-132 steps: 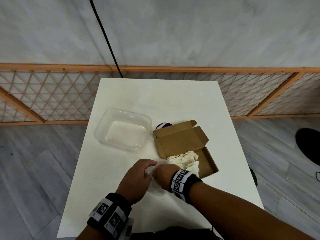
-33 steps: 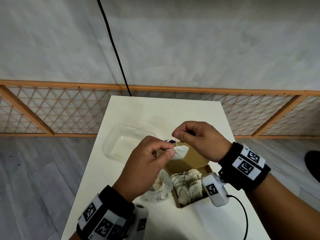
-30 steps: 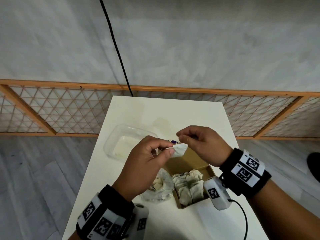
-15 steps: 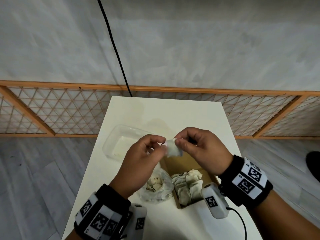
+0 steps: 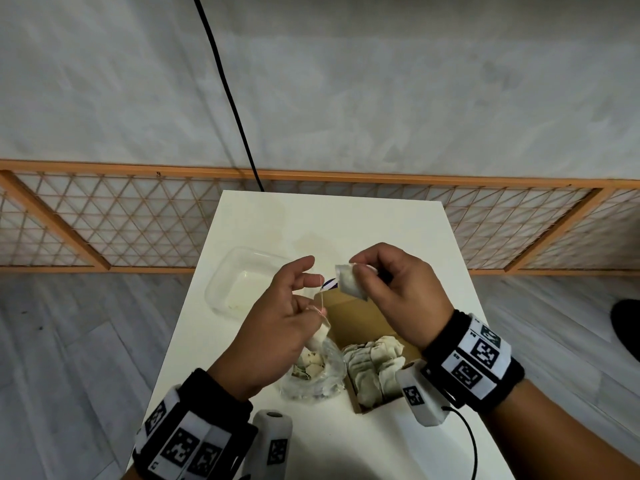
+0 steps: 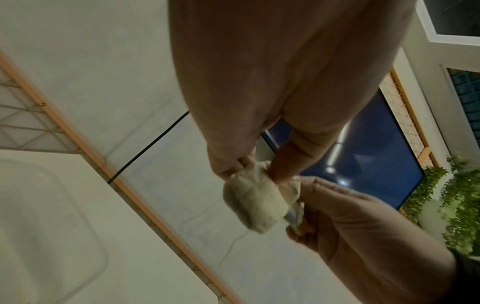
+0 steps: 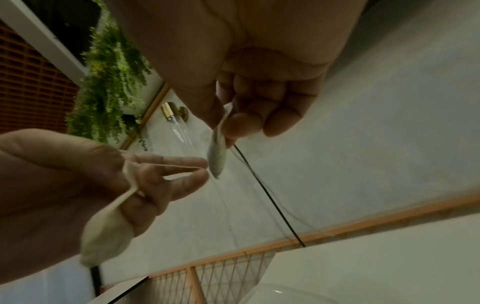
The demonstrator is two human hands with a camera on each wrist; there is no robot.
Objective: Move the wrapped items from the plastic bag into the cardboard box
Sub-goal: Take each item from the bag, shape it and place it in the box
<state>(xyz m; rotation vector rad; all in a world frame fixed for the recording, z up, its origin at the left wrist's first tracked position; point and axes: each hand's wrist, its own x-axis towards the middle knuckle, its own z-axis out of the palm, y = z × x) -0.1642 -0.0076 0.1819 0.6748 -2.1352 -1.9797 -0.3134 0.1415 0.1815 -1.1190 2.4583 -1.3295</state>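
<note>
Both hands are raised above the open cardboard box (image 5: 363,315), which holds several pale wrapped items (image 5: 375,367). My right hand (image 5: 360,271) pinches one white wrapped item (image 5: 349,285) between thumb and fingers; the right wrist view shows this item (image 7: 217,152) edge-on. My left hand (image 5: 310,296) grips a second wrapped item (image 5: 319,337) that hangs below its fingers, with a thin thread (image 5: 322,292) running over them. This second item (image 6: 253,199) fills the middle of the left wrist view. The clear plastic bag (image 5: 311,374) lies left of the box with more items inside.
An empty clear plastic tub (image 5: 242,282) stands at the left of the white table (image 5: 346,220). A purple-and-white object (image 5: 329,283) peeks out behind the box lid. A wooden lattice fence (image 5: 138,220) runs behind the table, and a black cable (image 5: 228,98) hangs down the wall.
Half a second ago both hands pinched one white bundle together. They have drawn apart: the right hand keeps one item, the left holds another, hanging lower, with a thread between them.
</note>
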